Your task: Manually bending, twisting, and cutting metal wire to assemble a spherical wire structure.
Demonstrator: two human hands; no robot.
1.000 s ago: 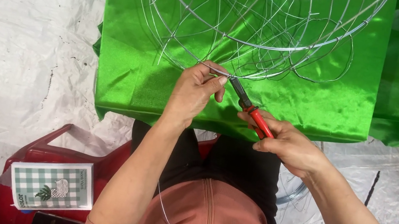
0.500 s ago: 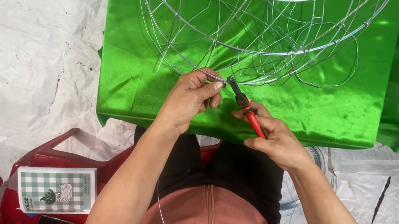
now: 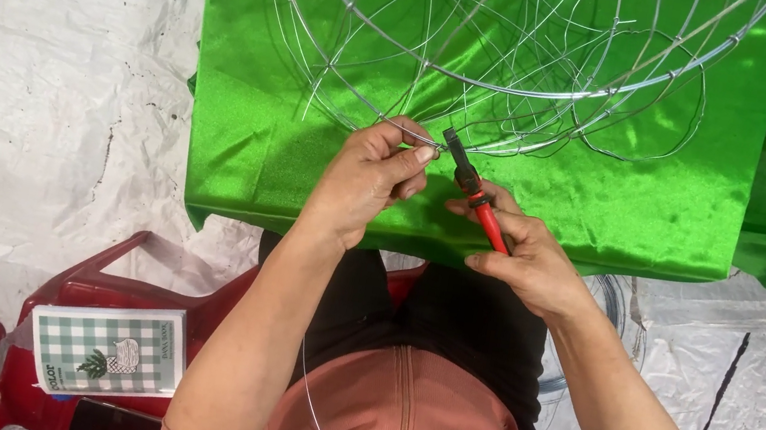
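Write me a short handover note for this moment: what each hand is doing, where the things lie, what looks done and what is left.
Left hand: pinches the lower rim of the wire frame.
Right hand: grips red-handled pliers, jaws pointing at the same rim spot, beside the left fingertips.
The frame lies on green satin cloth over white sheeting.
A thin loose wire trails down over the lap.
Done: many hoops and ribs already joined.
Left: the joint at the rim; whether it is closed cannot be told.

A salmon-pink top with sleeves pushed up (seamed down the front) over black trousers.
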